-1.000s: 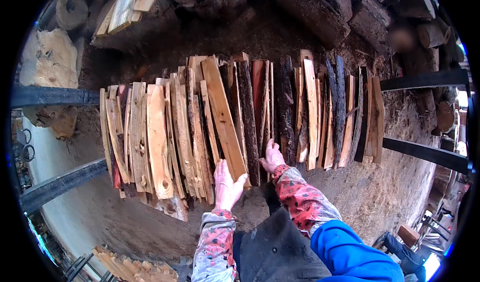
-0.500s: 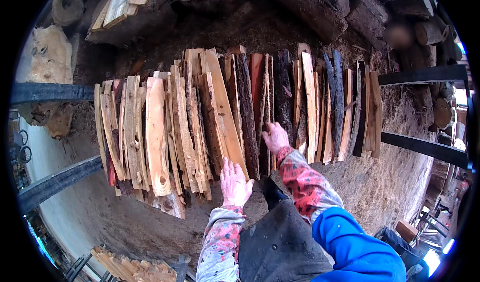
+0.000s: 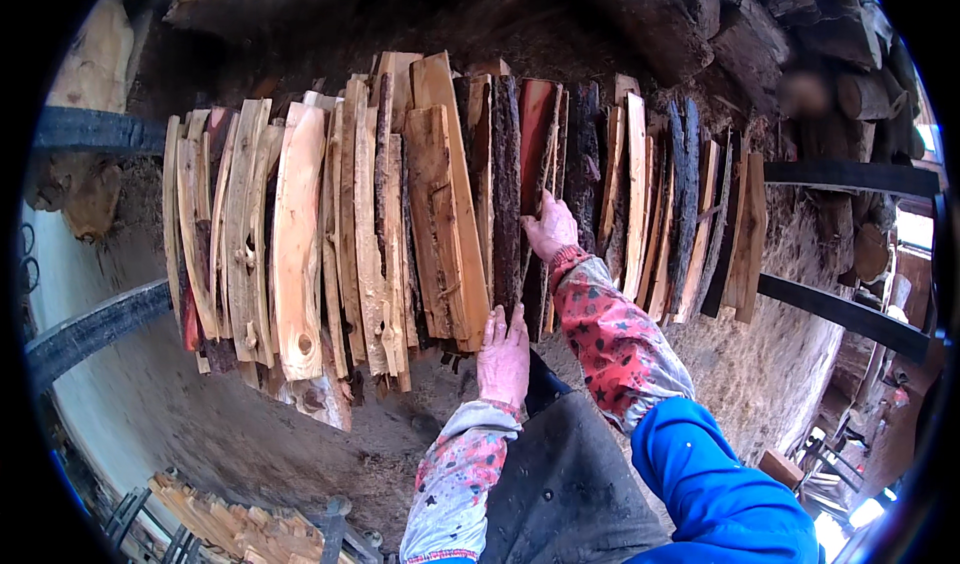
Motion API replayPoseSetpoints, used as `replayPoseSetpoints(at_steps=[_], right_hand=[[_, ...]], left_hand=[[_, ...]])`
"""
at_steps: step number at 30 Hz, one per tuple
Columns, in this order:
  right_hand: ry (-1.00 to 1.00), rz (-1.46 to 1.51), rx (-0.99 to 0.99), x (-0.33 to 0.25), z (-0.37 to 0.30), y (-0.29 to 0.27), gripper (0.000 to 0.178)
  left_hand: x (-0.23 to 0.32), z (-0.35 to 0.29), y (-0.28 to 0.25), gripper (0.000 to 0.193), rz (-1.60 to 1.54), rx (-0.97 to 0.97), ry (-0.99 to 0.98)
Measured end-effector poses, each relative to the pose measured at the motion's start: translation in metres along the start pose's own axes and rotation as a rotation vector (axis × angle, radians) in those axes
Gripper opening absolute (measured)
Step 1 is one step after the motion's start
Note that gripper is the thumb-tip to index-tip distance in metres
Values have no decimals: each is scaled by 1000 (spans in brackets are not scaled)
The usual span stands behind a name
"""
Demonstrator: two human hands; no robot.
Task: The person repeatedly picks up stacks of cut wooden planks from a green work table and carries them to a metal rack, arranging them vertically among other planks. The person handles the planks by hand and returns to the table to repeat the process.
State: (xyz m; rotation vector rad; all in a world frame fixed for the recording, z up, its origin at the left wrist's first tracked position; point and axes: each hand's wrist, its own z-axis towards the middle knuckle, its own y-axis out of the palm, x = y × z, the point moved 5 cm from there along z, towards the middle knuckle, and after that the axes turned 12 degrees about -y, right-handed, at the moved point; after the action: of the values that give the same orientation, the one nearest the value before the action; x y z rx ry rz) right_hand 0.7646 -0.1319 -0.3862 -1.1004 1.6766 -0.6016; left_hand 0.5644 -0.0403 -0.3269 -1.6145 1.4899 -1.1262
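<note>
A row of split wood slabs (image 3: pixel 440 214) lies side by side across two dark rails, pale ones on the left and dark bark-faced ones on the right. My left hand (image 3: pixel 503 356) rests flat with fingers apart on the near end of a dark bark slab (image 3: pixel 508 194) in the middle. My right hand (image 3: pixel 549 227) presses on the side of the same slab farther up, beside a reddish slab (image 3: pixel 537 129). Both sleeves are patterned red and grey.
Two dark rails (image 3: pixel 850 314) carry the slabs over sawdust-covered ground. Stacked logs (image 3: pixel 820 54) stand at the upper right. More cut slabs (image 3: pixel 230 524) lie on a rack at the lower left. A pale log end (image 3: pixel 85 74) is at the left.
Both hands have moved up and onto the dark bark slab in the middle; the view has closed in on the row.
</note>
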Motion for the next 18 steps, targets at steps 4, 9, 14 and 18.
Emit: replayPoseSetpoints(at_steps=[4, 9, 14, 18], right_hand=[[33, 70, 22, 18, 10, 12, 57], [166, 934, -28, 33, 16, 7, 38], [216, 838, -70, 23, 17, -6, 33], [169, 560, -87, 21, 27, -14, 45]], left_hand=[[4, -5, 8, 46, 83, -16, 10], [11, -4, 10, 46, 185, -19, 25], [12, -1, 17, 46, 186, -29, 24], [6, -6, 19, 47, 218, 25, 44]])
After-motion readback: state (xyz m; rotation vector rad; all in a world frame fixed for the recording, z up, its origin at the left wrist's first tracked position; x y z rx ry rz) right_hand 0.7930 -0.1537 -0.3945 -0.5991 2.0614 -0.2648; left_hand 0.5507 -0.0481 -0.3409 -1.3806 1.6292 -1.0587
